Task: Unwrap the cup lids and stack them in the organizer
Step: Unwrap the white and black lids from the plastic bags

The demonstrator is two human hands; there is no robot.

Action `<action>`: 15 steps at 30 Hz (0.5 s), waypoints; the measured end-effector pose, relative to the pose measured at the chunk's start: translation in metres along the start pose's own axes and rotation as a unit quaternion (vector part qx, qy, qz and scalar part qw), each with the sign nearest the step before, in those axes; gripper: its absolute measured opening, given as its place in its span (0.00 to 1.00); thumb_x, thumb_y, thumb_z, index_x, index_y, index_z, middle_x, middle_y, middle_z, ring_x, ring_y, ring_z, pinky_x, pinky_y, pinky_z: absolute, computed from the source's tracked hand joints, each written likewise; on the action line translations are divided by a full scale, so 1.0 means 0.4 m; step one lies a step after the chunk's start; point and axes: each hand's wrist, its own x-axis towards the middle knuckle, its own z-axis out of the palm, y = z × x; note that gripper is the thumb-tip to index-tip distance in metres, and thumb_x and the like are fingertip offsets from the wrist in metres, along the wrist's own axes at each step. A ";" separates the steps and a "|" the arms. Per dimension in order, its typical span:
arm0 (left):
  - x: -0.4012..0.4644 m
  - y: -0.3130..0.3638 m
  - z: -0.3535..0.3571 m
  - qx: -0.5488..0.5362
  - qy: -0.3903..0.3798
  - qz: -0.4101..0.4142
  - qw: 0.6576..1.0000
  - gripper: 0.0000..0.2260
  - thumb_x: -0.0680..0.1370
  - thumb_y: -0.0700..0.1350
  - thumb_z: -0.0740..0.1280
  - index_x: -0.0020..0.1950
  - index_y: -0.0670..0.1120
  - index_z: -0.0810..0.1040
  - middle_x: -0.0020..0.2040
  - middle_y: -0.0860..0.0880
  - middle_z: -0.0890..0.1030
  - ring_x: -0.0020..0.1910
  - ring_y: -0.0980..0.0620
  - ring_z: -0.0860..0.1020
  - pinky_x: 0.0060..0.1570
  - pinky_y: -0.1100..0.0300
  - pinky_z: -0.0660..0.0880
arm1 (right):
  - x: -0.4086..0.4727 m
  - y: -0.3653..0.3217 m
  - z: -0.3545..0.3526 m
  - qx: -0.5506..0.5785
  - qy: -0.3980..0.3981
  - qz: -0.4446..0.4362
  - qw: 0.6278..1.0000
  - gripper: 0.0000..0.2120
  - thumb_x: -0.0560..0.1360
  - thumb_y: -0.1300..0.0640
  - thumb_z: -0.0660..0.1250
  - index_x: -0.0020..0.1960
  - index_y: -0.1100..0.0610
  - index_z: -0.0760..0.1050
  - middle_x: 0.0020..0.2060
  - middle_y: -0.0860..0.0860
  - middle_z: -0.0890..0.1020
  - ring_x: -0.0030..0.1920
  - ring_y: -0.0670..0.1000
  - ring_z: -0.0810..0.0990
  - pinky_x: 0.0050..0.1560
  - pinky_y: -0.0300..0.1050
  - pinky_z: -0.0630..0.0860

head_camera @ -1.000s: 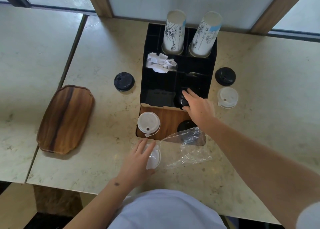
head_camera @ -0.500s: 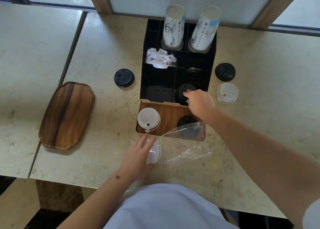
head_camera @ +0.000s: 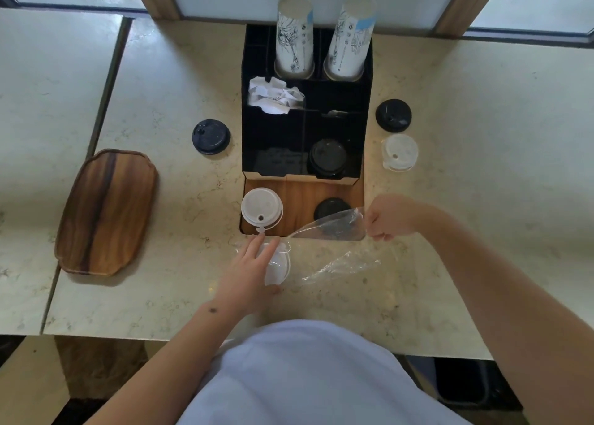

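**lidwatcher:** Clear plastic wrap (head_camera: 334, 247) is what the right hand (head_camera: 387, 217) has got, fingers curled into a fist and pinching the top corner of it, lifted a bit over the front edge of the wooden board (head_camera: 302, 199). The rest of the wrap trails down onto the marble table (head_camera: 482, 199).

**cuppa_joe:** And the left one?

**lidwatcher:** Left hand (head_camera: 249, 272) is flat on the table, fingers together and pressed down on a white lid (head_camera: 278, 268) that sits at the wrap's other end. Can't tell if that lid is fully out of the plastic or not.

**cuppa_joe:** Anything in the organizer yet?

**lidwatcher:** Yep, the black organizer (head_camera: 254, 103) has a black lid (head_camera: 328, 157) in its near right compartment. Near left compartment looks bare. Crumpled white paper (head_camera: 273, 96) sits in a middle-left slot, and two upside-down paper cups (head_camera: 294, 35) stand in the back row.

**cuppa_joe:** Other lids lying about?

**lidwatcher:** Plenty. One white lid with a sip hole (head_camera: 261, 210) on the board's left corner, a dark lid (head_camera: 331, 207) on the board partly behind the wrap. On the table: a black one left of the organizer (head_camera: 211, 136), another black one to its right (head_camera: 393, 115), and a clear-ish white one (head_camera: 399, 152) just in front of that. Wooden tray (head_camera: 106, 212) sits well off to the left.
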 end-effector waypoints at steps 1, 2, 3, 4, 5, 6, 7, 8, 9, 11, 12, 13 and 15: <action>0.000 -0.002 0.000 -0.007 -0.002 0.003 1.000 0.46 0.68 0.57 0.80 0.80 0.55 0.58 0.82 0.45 0.58 0.79 0.41 0.58 0.69 0.43 0.70 | 0.006 0.018 0.031 0.019 0.034 -0.011 0.999 0.09 0.78 0.67 0.65 0.45 0.61 0.84 0.40 0.55 0.84 0.36 0.47 0.81 0.36 0.33 0.78; -0.001 -0.004 0.000 -0.015 -0.004 0.005 1.000 0.46 0.68 0.57 0.80 0.80 0.55 0.58 0.82 0.45 0.58 0.79 0.41 0.58 0.69 0.42 0.69 | 0.014 0.033 0.059 0.066 0.055 -0.019 0.996 0.11 0.78 0.69 0.64 0.46 0.60 0.85 0.41 0.54 0.85 0.37 0.48 0.83 0.37 0.32 0.78; -0.001 -0.006 -0.002 -0.021 -0.007 0.005 1.000 0.46 0.68 0.57 0.80 0.80 0.55 0.59 0.82 0.45 0.58 0.79 0.41 0.58 0.70 0.42 0.69 | 0.018 0.046 0.084 0.138 0.053 -0.026 0.989 0.13 0.77 0.71 0.64 0.46 0.61 0.86 0.42 0.54 0.87 0.41 0.49 0.85 0.40 0.32 0.80; 0.000 -0.007 -0.003 -0.023 -0.009 0.006 1.000 0.46 0.69 0.57 0.80 0.80 0.55 0.59 0.82 0.45 0.58 0.79 0.41 0.58 0.70 0.42 0.68 | 0.021 0.056 0.105 0.210 0.032 -0.037 0.977 0.14 0.77 0.72 0.64 0.48 0.61 0.87 0.44 0.55 0.88 0.45 0.51 0.87 0.44 0.35 0.82; 0.000 -0.008 -0.004 -0.022 -0.010 0.007 1.000 0.46 0.69 0.57 0.80 0.80 0.55 0.59 0.82 0.45 0.58 0.79 0.41 0.59 0.70 0.42 0.68 | 0.024 0.063 0.125 0.276 -0.004 -0.049 0.960 0.13 0.78 0.72 0.65 0.50 0.61 0.87 0.46 0.55 0.88 0.48 0.51 0.88 0.47 0.37 0.83; 0.000 -0.007 -0.004 -0.018 -0.012 0.009 1.000 0.46 0.69 0.57 0.79 0.81 0.55 0.59 0.82 0.45 0.58 0.79 0.41 0.59 0.70 0.42 0.69 | 0.027 0.067 0.144 0.339 -0.046 -0.060 0.938 0.12 0.79 0.71 0.66 0.53 0.62 0.86 0.49 0.57 0.88 0.51 0.52 0.88 0.50 0.40 0.83; 0.000 -0.006 -0.005 -0.016 -0.014 0.011 1.000 0.46 0.69 0.57 0.79 0.81 0.55 0.58 0.82 0.46 0.58 0.79 0.41 0.59 0.70 0.42 0.69 | 0.031 0.068 0.161 0.398 -0.088 -0.068 0.911 0.10 0.79 0.71 0.66 0.56 0.64 0.84 0.52 0.59 0.87 0.55 0.54 0.87 0.53 0.43 0.83; 0.000 -0.006 -0.005 -0.016 -0.014 0.012 1.000 0.46 0.69 0.58 0.79 0.81 0.55 0.58 0.82 0.46 0.59 0.79 0.41 0.59 0.69 0.42 0.69 | 0.037 0.067 0.176 0.448 -0.124 -0.073 0.883 0.11 0.80 0.70 0.66 0.59 0.66 0.82 0.54 0.61 0.86 0.57 0.57 0.86 0.56 0.44 0.83; -0.001 -0.006 -0.005 -0.018 -0.014 0.014 1.000 0.46 0.69 0.58 0.79 0.80 0.55 0.58 0.82 0.46 0.59 0.79 0.41 0.60 0.69 0.42 0.70 | 0.044 0.065 0.190 0.484 -0.155 -0.074 0.858 0.11 0.80 0.70 0.66 0.61 0.68 0.81 0.57 0.63 0.85 0.60 0.58 0.85 0.57 0.46 0.83; -0.003 -0.005 -0.004 -0.023 -0.016 0.018 0.999 0.45 0.69 0.58 0.79 0.80 0.55 0.59 0.81 0.47 0.60 0.78 0.42 0.61 0.69 0.43 0.70 | 0.050 0.052 0.211 0.516 -0.199 -0.078 0.829 0.13 0.80 0.69 0.66 0.64 0.69 0.79 0.59 0.63 0.84 0.62 0.58 0.84 0.58 0.45 0.82; -0.005 -0.004 -0.002 -0.026 -0.016 0.021 0.999 0.45 0.69 0.58 0.79 0.80 0.54 0.59 0.81 0.47 0.61 0.78 0.42 0.62 0.69 0.44 0.70 | 0.053 0.044 0.219 0.520 -0.211 -0.081 0.824 0.14 0.80 0.68 0.67 0.65 0.69 0.78 0.60 0.63 0.84 0.62 0.58 0.84 0.56 0.44 0.83; -0.006 -0.002 0.000 -0.026 -0.014 0.025 0.999 0.44 0.69 0.58 0.79 0.80 0.54 0.60 0.80 0.47 0.62 0.77 0.42 0.63 0.68 0.45 0.71 | 0.054 0.035 0.226 0.524 -0.216 -0.080 0.820 0.14 0.80 0.68 0.67 0.65 0.69 0.78 0.60 0.63 0.84 0.61 0.57 0.84 0.54 0.43 0.83; -0.010 0.002 0.004 -0.026 -0.009 0.034 0.999 0.43 0.69 0.58 0.79 0.80 0.53 0.62 0.79 0.47 0.64 0.75 0.43 0.65 0.65 0.46 0.73 | 0.060 0.019 0.238 0.531 -0.215 -0.073 0.817 0.13 0.80 0.68 0.67 0.64 0.70 0.78 0.59 0.62 0.85 0.60 0.57 0.85 0.52 0.41 0.83</action>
